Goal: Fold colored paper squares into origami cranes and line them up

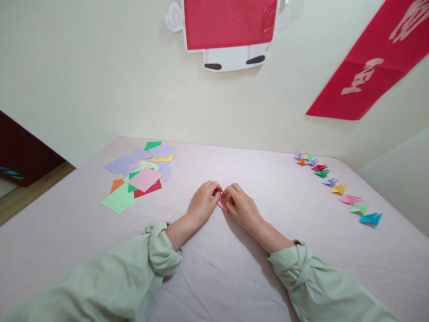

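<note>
My left hand (pixel 203 203) and my right hand (pixel 241 207) meet at the middle of a pale pink cloth-covered surface (pixel 214 277). Both have curled fingers pinching a small pink folded paper (pixel 222 204) between them. Most of the paper is hidden by my fingers. Pale green sleeves are rolled up at both wrists.
A loose pile of coloured paper squares (pixel 140 176) lies to the far left. A row of several small folded paper shapes (pixel 338 189) runs along the right side. A cream wall behind carries a red-and-white cutout (pixel 231 31) and a red banner (pixel 372 67).
</note>
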The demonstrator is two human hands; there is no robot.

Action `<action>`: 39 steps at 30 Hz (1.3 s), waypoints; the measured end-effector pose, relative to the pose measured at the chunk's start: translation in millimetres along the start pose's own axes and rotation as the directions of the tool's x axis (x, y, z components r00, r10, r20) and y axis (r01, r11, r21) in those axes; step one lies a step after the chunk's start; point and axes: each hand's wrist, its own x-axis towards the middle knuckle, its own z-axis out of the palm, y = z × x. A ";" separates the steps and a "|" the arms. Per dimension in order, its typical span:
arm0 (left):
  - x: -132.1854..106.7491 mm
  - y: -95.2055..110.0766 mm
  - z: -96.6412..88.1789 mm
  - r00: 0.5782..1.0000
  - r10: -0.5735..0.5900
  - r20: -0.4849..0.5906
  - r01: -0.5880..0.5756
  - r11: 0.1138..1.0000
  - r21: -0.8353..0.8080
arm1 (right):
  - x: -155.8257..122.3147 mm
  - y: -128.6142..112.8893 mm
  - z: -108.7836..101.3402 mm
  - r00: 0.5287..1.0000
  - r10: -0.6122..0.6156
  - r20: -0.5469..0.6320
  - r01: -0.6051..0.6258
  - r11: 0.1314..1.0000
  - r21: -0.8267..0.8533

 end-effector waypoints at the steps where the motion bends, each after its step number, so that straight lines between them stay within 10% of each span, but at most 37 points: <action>1: 0.1 -0.2 -0.3 1.000 0.013 0.006 -0.013 1.000 0.026 | -0.5 -2.1 -1.1 1.000 -0.004 0.022 0.005 0.999 -0.050; 9: 1.4 -0.9 -2.4 0.999 0.037 0.020 -0.039 0.992 0.124 | 0.0 -15.9 -7.7 0.994 0.037 0.099 -0.001 0.940 -0.342; 39: -3.3 -7.1 -7.5 1.000 0.016 0.002 -0.016 0.978 0.209 | -8.3 -19.5 -3.8 0.991 -0.048 0.125 0.110 0.822 -0.559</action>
